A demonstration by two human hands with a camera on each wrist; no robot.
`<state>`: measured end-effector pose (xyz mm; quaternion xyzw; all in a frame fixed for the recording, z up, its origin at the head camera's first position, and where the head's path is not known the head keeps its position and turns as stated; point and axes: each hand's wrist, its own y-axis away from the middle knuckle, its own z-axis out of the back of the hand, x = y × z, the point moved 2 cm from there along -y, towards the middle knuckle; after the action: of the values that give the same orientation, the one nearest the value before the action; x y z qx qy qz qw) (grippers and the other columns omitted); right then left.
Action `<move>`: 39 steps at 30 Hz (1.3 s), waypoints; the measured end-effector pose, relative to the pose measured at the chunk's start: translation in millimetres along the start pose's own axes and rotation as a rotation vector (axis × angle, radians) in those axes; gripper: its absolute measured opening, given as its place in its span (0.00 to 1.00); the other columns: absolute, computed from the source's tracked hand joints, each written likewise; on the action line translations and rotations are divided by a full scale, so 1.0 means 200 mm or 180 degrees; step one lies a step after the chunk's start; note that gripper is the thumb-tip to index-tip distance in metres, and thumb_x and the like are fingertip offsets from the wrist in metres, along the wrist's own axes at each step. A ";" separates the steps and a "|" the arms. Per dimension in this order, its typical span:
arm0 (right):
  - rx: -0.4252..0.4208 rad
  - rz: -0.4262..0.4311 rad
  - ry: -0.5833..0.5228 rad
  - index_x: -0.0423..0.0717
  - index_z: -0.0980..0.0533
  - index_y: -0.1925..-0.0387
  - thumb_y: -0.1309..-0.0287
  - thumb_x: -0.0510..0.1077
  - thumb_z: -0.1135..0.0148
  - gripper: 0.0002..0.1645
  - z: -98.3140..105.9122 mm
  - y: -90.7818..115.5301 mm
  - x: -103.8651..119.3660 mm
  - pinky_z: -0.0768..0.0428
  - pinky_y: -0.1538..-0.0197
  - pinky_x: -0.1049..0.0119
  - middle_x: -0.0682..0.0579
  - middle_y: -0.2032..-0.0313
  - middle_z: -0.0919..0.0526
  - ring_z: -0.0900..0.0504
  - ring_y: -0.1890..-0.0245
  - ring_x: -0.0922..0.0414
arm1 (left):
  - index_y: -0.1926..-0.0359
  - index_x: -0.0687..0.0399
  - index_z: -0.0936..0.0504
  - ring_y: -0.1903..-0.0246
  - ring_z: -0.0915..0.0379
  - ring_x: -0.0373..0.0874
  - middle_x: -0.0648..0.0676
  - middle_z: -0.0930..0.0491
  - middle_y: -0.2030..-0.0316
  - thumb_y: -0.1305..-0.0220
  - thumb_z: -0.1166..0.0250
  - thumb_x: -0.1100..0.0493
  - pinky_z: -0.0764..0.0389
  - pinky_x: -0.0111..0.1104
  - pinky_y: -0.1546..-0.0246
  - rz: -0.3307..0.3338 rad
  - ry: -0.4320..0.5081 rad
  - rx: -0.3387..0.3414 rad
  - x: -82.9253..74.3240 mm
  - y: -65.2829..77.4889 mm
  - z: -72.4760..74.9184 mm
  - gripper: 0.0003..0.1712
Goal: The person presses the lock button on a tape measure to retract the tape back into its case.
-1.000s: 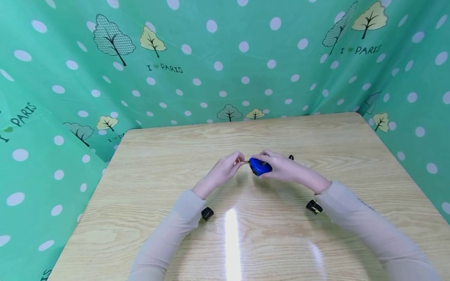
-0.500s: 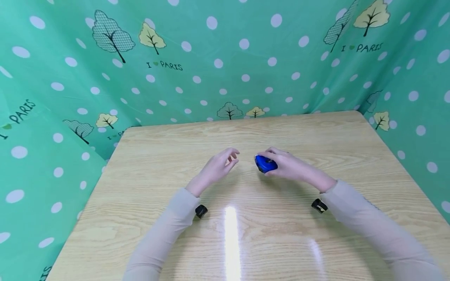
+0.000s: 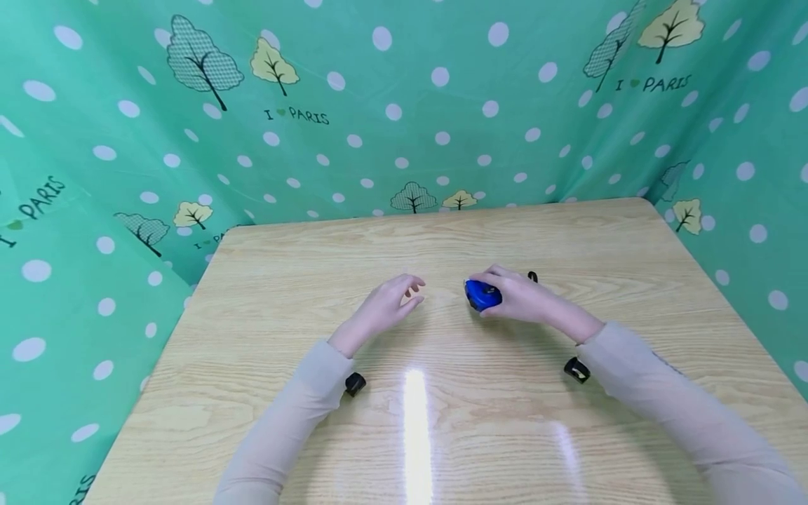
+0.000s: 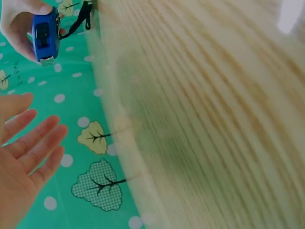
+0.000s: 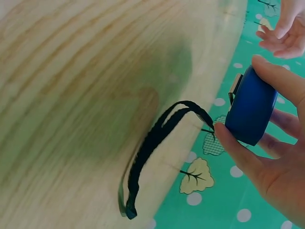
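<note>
A blue tape measure [image 3: 482, 295] is held in my right hand [image 3: 514, 296], thumb and fingers gripping its sides. Its black wrist strap [image 5: 159, 138] hangs down toward the table in the right wrist view. The metal hook [image 4: 47, 61] at the tape's end sits right at the case mouth, with no blade drawn out. My left hand [image 3: 386, 303] is to the left of the tape measure, apart from it, fingers relaxed and holding nothing. The left wrist view shows that palm and its spread fingers [image 4: 40, 143].
The light wood table [image 3: 284, 294] spreads under both hands, with a bright glare streak running toward me. A green polka-dot curtain [image 3: 353, 105] printed with trees hangs behind and at both sides. Black wrist cameras [image 3: 355, 383] sit under the sleeves.
The left hand let go of the tape's end and moved left. The short yellow blade between the hands has gone back into the case. The right hand shifted slightly right with the tape measure.
</note>
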<state>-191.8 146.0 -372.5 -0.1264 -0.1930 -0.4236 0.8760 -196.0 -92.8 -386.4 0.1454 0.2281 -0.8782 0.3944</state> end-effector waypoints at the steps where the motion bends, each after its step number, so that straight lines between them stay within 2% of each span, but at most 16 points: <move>1: -0.0010 0.0017 -0.0004 0.39 0.34 0.43 0.57 0.45 0.31 0.38 -0.01 0.00 0.00 0.23 0.57 0.52 0.40 0.52 0.29 0.26 0.55 0.44 | 0.56 0.63 0.25 0.66 0.26 0.44 0.57 0.23 0.60 0.41 0.41 0.62 0.24 0.30 0.67 0.0009 -0.0001 0.0021 0.00 0.00 0.00 0.13; 7: -0.0021 0.0096 0.0035 0.38 0.33 0.45 0.59 0.46 0.29 0.39 -0.06 -0.01 -0.03 0.22 0.58 0.53 0.40 0.54 0.27 0.25 0.56 0.44 | 0.56 0.62 0.25 0.65 0.26 0.44 0.57 0.23 0.58 0.41 0.41 0.60 0.24 0.30 0.66 0.0098 -0.0005 0.0066 0.01 0.02 0.01 0.13; 13: 0.0061 -0.0034 0.0011 0.39 0.33 0.44 0.60 0.48 0.29 0.40 -0.11 -0.01 -0.05 0.23 0.56 0.52 0.39 0.53 0.28 0.26 0.55 0.44 | 0.55 0.61 0.26 0.64 0.26 0.46 0.57 0.23 0.58 0.41 0.41 0.60 0.24 0.30 0.64 0.0133 -0.0068 0.0033 0.02 0.02 0.04 0.14; 18: 0.0103 -0.0063 0.0027 0.39 0.33 0.44 0.61 0.50 0.29 0.41 -0.13 -0.02 -0.07 0.24 0.55 0.52 0.39 0.52 0.28 0.26 0.54 0.44 | 0.54 0.62 0.25 0.65 0.26 0.46 0.57 0.23 0.61 0.41 0.41 0.60 0.24 0.31 0.65 0.0102 -0.0104 0.0047 0.03 0.03 0.05 0.15; 32: 0.0047 0.0005 0.0089 0.39 0.31 0.46 0.62 0.51 0.29 0.40 -0.15 -0.02 -0.04 0.23 0.56 0.54 0.41 0.54 0.26 0.25 0.55 0.46 | 0.58 0.62 0.24 0.65 0.25 0.46 0.56 0.23 0.59 0.41 0.41 0.60 0.24 0.31 0.65 0.0057 -0.0133 0.0014 0.03 0.03 0.05 0.12; 39: 0.0058 0.0029 0.0134 0.38 0.31 0.46 0.61 0.52 0.30 0.40 -0.18 -0.02 -0.06 0.24 0.55 0.53 0.39 0.54 0.26 0.26 0.54 0.45 | 0.58 0.63 0.24 0.65 0.26 0.46 0.56 0.22 0.60 0.41 0.41 0.60 0.24 0.31 0.66 0.0033 -0.0166 0.0096 0.04 0.03 0.03 0.12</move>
<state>-192.3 138.1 -409.6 -0.1103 -0.1778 -0.4204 0.8829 -196.7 -104.3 -385.9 0.1295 0.2038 -0.8830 0.4025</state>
